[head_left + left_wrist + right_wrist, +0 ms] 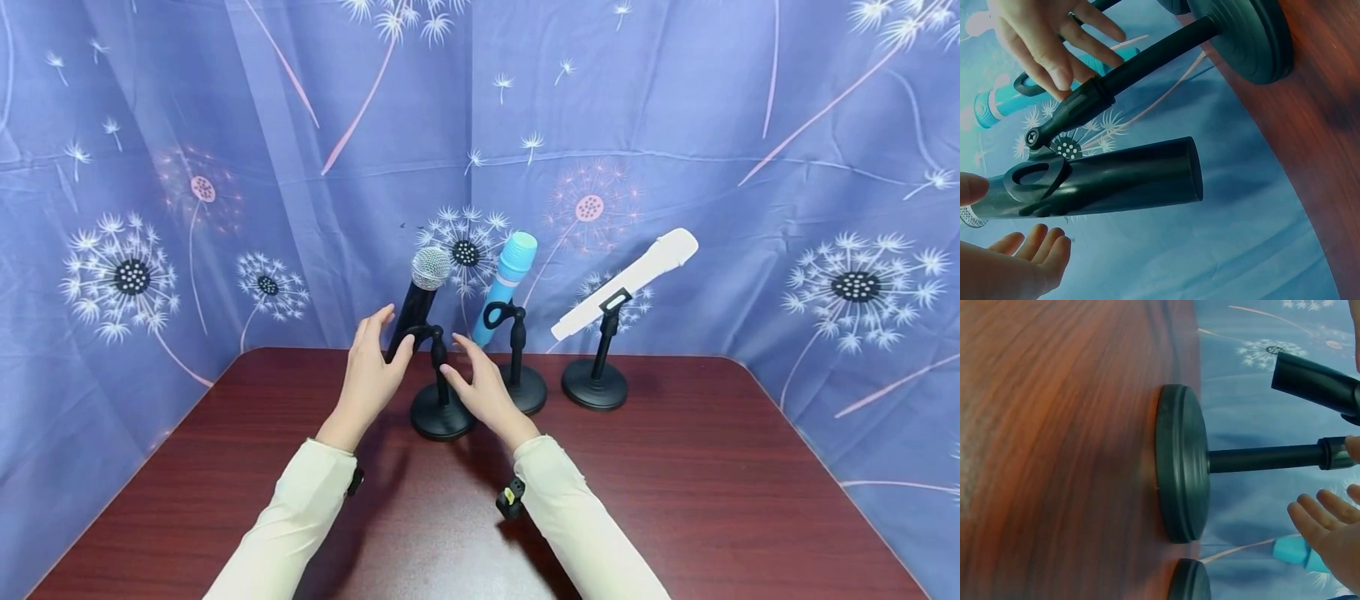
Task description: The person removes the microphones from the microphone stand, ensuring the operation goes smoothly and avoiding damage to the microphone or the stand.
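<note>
A black microphone (413, 310) with a silver mesh head leans in the clip of a black round-based stand (442, 417). My left hand (367, 367) is beside the microphone, its thumb and fingers spread to either side of the body. In the left wrist view, the handle (1141, 178) passes between that thumb and the loosely bent fingers (1047, 262). To the right of the stand's neck is my right hand (486, 385), thumb and fingers apart. In the right wrist view, its fingers (1316, 519) are spread close to the pole (1266, 459), holding nothing.
Behind my right hand, a blue microphone (514, 258) sits in a second stand (528, 392). Farther right, a white microphone (630, 282) lies tilted in a third stand (595, 385). The dark red wooden table (675, 483) backs onto a blue dandelion-print curtain (360, 192).
</note>
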Motion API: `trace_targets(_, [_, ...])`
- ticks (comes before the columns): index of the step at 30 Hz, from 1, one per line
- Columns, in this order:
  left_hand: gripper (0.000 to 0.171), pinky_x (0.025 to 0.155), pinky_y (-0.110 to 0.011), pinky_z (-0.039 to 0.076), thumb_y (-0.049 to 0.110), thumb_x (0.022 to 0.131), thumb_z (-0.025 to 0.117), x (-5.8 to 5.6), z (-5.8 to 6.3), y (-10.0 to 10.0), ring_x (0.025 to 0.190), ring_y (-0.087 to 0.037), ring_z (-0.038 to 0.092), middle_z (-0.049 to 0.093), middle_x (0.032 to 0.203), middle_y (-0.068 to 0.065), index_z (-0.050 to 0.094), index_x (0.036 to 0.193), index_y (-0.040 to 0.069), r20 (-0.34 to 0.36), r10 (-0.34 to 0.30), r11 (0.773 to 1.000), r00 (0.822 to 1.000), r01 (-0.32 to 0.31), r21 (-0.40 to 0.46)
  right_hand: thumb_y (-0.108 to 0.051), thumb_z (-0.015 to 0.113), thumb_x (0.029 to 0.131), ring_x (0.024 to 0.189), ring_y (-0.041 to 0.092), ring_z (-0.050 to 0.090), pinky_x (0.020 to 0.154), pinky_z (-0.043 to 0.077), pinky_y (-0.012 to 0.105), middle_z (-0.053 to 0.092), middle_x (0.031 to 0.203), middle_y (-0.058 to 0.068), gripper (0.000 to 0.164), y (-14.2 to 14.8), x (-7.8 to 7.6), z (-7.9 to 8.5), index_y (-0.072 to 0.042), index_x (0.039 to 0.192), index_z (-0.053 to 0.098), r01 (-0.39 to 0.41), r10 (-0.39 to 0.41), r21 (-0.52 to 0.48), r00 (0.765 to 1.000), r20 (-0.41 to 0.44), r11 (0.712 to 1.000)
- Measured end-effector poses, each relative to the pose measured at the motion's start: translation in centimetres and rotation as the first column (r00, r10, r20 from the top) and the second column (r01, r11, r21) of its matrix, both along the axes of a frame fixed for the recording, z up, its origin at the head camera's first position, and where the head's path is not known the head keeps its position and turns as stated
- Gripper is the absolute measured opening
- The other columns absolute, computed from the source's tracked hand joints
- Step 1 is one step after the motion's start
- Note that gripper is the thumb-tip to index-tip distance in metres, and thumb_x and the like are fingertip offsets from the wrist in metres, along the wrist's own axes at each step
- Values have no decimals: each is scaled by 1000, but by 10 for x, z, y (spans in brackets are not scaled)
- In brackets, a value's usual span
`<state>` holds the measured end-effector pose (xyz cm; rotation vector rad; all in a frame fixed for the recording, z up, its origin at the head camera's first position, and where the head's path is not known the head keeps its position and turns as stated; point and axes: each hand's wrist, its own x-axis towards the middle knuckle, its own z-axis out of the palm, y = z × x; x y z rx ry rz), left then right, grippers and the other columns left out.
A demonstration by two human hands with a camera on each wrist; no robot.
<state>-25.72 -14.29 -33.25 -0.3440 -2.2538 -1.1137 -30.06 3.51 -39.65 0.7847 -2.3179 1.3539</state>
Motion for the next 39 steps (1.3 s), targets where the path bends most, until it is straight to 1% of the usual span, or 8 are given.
trace_targets(4, [54, 101, -50, 38, 17, 94, 61, -4, 1, 1, 124, -34, 46, 49, 131, -21, 41, 142, 0, 26, -13, 1000, 1000, 13, 14, -18, 62, 95, 122, 30, 53, 99, 44, 44, 53, 134, 20, 55, -3, -2, -2, -1, 142, 41, -4, 4, 10, 1000, 24, 1000])
trace_targets(8, [53, 100, -50, 38, 16, 94, 61, -8, 3, 4, 122, -34, 48, 50, 129, -20, 42, 141, -1, 25, -20, 1000, 999, 20, 17, -18, 62, 95, 121, 30, 54, 96, 46, 44, 55, 130, 22, 54, -5, -4, -5, -1, 141, 42, -4, 3, 20, 999, 42, 1000])
trace_targets(15, [51, 99, -49, 38, 17, 95, 61, -11, 4, 8, 120, -34, 48, 49, 128, -20, 44, 139, -2, 32, -24, 999, 999, 23, 27, -18, 62, 95, 114, 28, 59, 91, 49, 42, 62, 120, 17, 46, -10, -3, -9, 0, 135, 49, 26, -28, 29, 998, 57, 999])
trace_targets(21, [52, 96, -49, 40, 20, 94, 61, -15, 6, 9, 117, -33, 49, 49, 127, -19, 45, 139, 0, 51, -20, 1000, 999, 19, 24, -17, 62, 95, 105, 27, 63, 88, 49, 46, 67, 110, 15, 38, -13, -5, -10, -4, 129, 54, 35, -34, -10, 998, 50, 999])
trace_targets(26, [51, 94, -49, 41, 22, 96, 59, -17, 8, 9, 116, -32, 49, 48, 128, -18, 44, 140, 2, 88, -29, 999, 996, 27, 23, -18, 61, 96, 100, 24, 65, 83, 52, 40, 69, 104, 12, 33, -16, -7, -9, -6, 126, 56, 38, -37, -60, 999, 24, 997])
trace_targets(30, [52, 92, -49, 41, 23, 96, 60, -19, 8, 8, 114, -32, 49, 48, 127, -18, 43, 141, 3, 115, -28, 999, 993, 25, 26, -18, 61, 96, 97, 23, 66, 82, 53, 39, 68, 104, 12, 32, -19, -8, -9, -7, 126, 56, 27, -24, -85, 999, 43, 996])
trace_targets(34, [51, 90, -48, 42, 22, 95, 60, -19, 8, 8, 112, -32, 49, 49, 126, -18, 45, 140, 3, 114, -22, 999, 993, 18, 35, -17, 60, 96, 92, 24, 67, 83, 54, 39, 68, 103, 13, 33, -21, -6, -8, -6, 127, 55, 24, -18, -94, 997, 69, 995])
trace_targets(39, [50, 90, -48, 42, 21, 95, 61, -19, 8, 8, 111, -32, 50, 50, 124, -17, 46, 139, 2, 109, -19, 999, 994, 14, 43, -14, 61, 96, 91, 24, 67, 82, 54, 38, 68, 100, 13, 30, -24, -4, -8, -5, 124, 56, 34, -27, -106, 998, 65, 994])
